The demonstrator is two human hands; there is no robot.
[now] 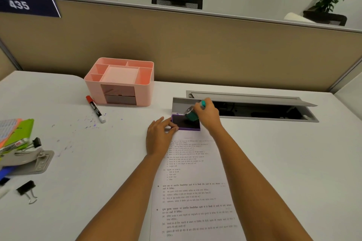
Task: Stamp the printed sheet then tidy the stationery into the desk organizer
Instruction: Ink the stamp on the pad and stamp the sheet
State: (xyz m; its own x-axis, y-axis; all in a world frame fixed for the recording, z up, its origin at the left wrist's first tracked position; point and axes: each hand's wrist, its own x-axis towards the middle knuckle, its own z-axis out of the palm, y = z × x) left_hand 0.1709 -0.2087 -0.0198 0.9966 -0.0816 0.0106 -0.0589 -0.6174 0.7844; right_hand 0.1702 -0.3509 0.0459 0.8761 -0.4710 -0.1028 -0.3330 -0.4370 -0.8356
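A printed sheet [195, 191] lies on the white desk in front of me. At its far edge sits an open purple ink pad [186, 123] with its grey lid [182, 104] raised behind it. My right hand [207, 115] grips a teal stamp [192, 115] and holds it tilted down onto the pad's dark surface. My left hand [159, 137] pinches the pad's near left corner. A pink desk organizer [121, 82] with several compartments and two drawers stands further back on the left.
A red-capped marker [96, 108] lies in front of the organizer. At the left edge are notepads [15, 133], a hole punch [29, 160] and two binder clips [26, 189]. An open cable hatch [258, 110] is behind the pad. A beige partition [195, 45] backs the desk.
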